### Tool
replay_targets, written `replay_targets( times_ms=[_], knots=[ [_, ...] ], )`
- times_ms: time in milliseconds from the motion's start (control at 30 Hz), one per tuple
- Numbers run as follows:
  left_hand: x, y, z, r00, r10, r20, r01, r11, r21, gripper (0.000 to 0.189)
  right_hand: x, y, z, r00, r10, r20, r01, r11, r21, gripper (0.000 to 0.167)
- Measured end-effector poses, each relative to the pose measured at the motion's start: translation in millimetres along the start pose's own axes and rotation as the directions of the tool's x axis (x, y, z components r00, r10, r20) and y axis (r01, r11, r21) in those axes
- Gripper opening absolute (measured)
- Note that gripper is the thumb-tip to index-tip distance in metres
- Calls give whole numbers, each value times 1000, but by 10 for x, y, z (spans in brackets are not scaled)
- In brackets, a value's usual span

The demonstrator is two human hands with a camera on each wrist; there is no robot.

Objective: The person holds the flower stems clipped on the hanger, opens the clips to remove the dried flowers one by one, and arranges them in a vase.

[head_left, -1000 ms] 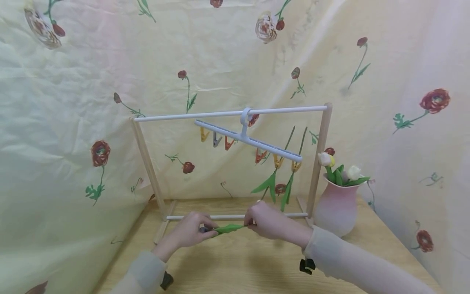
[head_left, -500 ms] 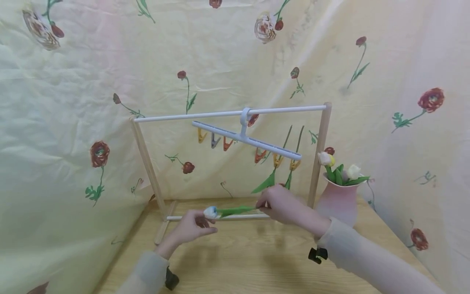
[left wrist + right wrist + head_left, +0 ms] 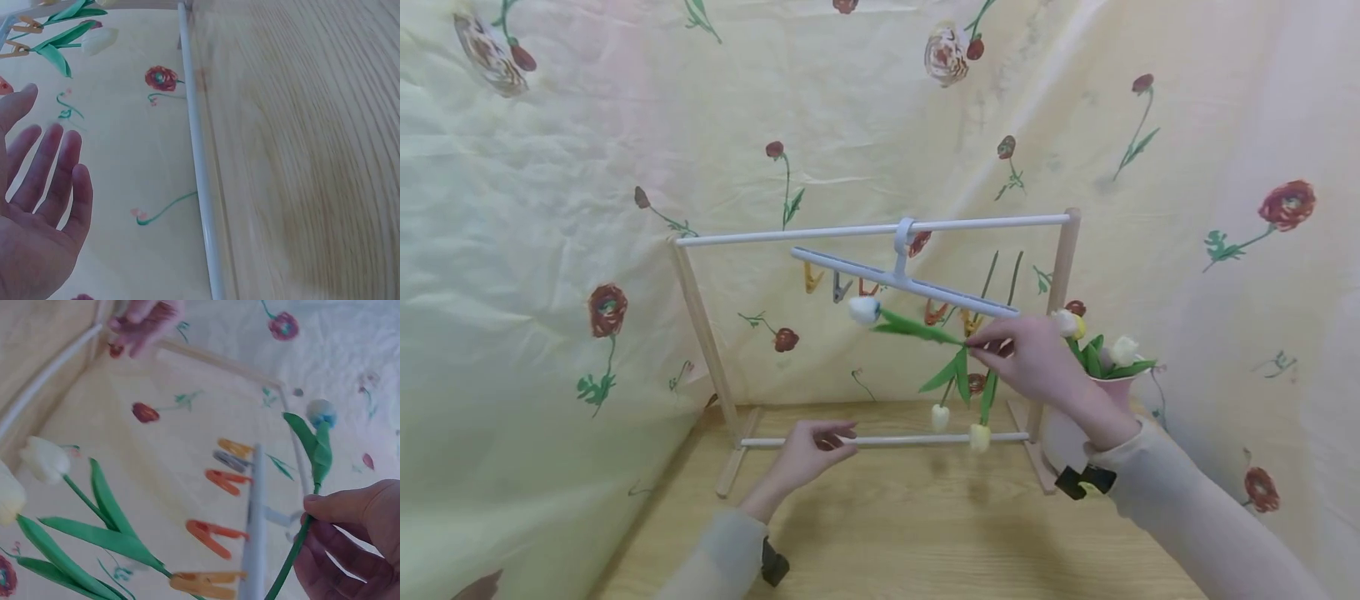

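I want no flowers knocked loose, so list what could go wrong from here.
1. The fingers of the right hand pinch the blue-and-white tulip near the two clipped tulips; it might snag and pull one free.
2. The hanger hangs from the rail by its hook; a bump could swing it.
3. The right arm crosses before the vase in the head view; withdrawing might knock it.

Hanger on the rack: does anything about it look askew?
Yes: in the head view the hanger slants against the top bar, lower at the right, where two flowers hang. Tilted or just turned, I can't tell.
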State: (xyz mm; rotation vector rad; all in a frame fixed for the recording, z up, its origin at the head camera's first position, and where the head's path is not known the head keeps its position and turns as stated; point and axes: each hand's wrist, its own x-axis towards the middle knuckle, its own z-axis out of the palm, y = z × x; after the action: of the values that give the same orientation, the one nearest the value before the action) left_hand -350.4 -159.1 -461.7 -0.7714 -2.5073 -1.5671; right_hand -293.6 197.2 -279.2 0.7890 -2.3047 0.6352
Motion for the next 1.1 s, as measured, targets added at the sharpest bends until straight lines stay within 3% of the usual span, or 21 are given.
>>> replay_targets(
  times_ms=[167,333,433,633,900,1100],
  knots=[
    [84,53,126,1000,4,-18,-4,1000,-27,33,24,84,-137,990,31,-137,-28,999,20,14],
    [165,101,277,998,2,-60,-4,999,-46,30,36,195,-246,964,58,-258,-38,996,84,16],
    [218,124,360,996,-5,-87,-1,998,-70,30,32,254,-307,933,70,-354,-36,994,102,16],
    [327,163,529,993,-22,-116,9,994,-111,32,10,388,-432,850,131,-511,-64,987,146,17],
    [416,229,742,987,-57,-149,30,984,-177,36,-38,585,-497,776,235,-585,-120,966,229,19],
    [477,312,878,985,-93,-145,65,980,-188,37,-111,719,-562,720,282,-634,-181,958,221,19]
  ],
)
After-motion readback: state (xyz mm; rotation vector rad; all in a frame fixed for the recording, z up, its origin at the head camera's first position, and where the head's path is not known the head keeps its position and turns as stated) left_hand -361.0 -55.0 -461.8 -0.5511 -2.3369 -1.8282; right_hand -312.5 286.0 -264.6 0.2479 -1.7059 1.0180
